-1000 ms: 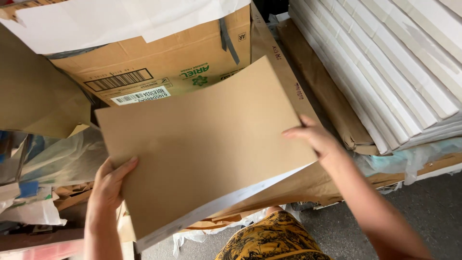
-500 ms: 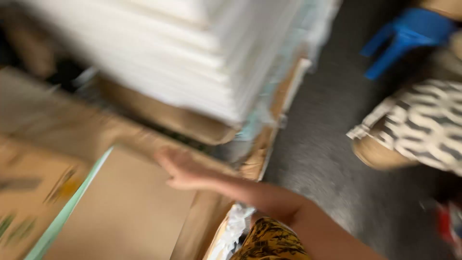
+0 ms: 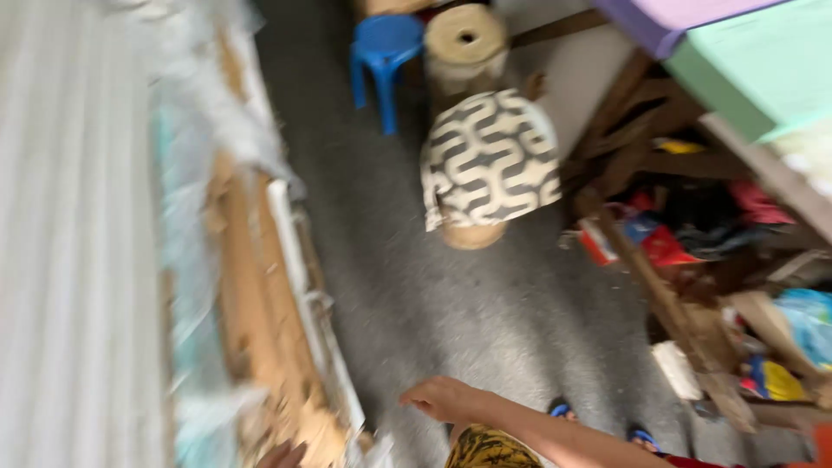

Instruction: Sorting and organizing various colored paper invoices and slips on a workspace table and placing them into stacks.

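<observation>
- A person's right hand (image 3: 446, 399) reaches out low over the grey carpeted floor (image 3: 451, 295). Its grip is slack, fingers loosely curled, with nothing in it.
- Only the fingertips of the left hand (image 3: 282, 454) show at the bottom edge, and its grip cannot be told.
- The stacked brown cardboard sheets (image 3: 251, 286) lie just beside both hands, edge-on to the camera and badly blurred. A tall pile of white sheets (image 3: 69, 260) is beyond them on the left.
- By the look of it, the hands are between holds. Neither hand visibly touches the cardboard.
- Any fresh hold on a sheet calls for the right hand to close on an edge.
- Across the floor stand a blue plastic stool (image 3: 386, 52) and a black-and-white patterned cushion (image 3: 490, 160), with clutter under a wooden bench (image 3: 659, 286).
</observation>
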